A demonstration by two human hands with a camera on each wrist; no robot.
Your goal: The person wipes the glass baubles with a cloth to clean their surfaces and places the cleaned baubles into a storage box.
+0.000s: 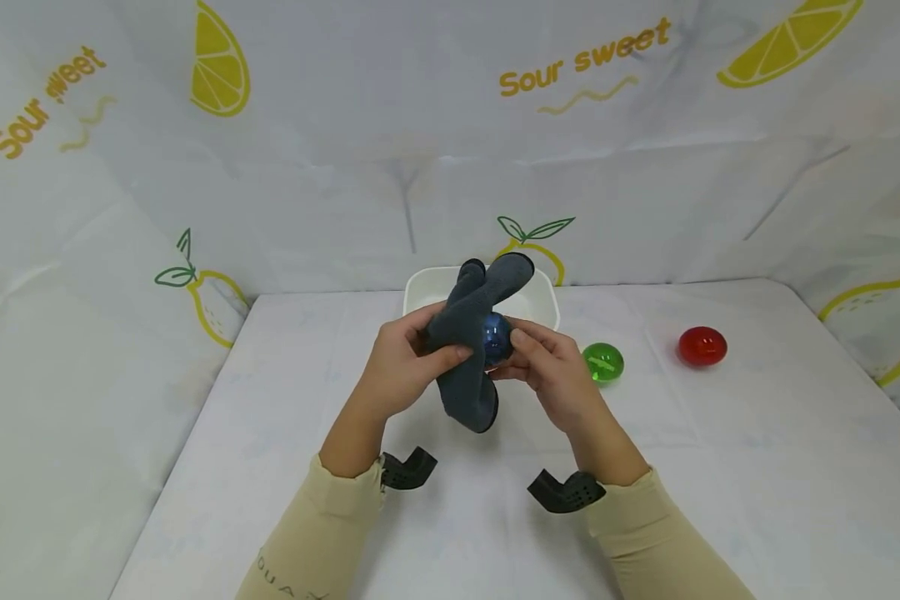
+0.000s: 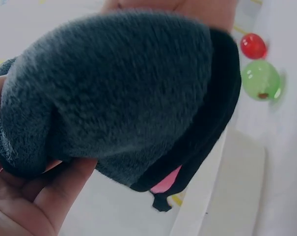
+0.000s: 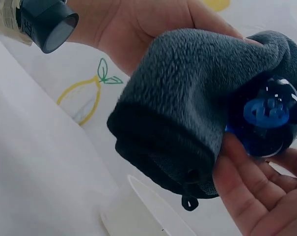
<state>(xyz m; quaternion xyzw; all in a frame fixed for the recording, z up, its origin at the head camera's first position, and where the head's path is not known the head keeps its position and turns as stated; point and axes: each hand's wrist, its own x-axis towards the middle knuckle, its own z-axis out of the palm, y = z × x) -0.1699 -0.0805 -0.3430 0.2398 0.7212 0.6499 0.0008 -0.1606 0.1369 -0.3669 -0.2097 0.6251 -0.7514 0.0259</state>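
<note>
Lemon-print backdrop [image 1: 330, 208] behind white table [image 1: 757, 475]

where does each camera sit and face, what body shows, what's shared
Head: on head, facing forward and down at cloth, blue ball; left grip, right grip, sleeves show.
Left wrist: worn there, facing cloth; left grip lower left, part of right grip above.
Right wrist: worn there, facing blue ball, cloth; right grip lower right, left grip above.
Shared: head and left wrist show red ball, green ball.

Bowl [image 1: 423, 287]: partly hidden from me behind cloth [image 1: 461, 321]. Blue ball [image 1: 498, 337]: one side covered by cloth. Pink patch [image 2: 166, 181]: I cannot tell what. Left sleeve [image 1: 322, 521]: cut off below; lettering [image 1: 270, 572] I cannot read whole.
</note>
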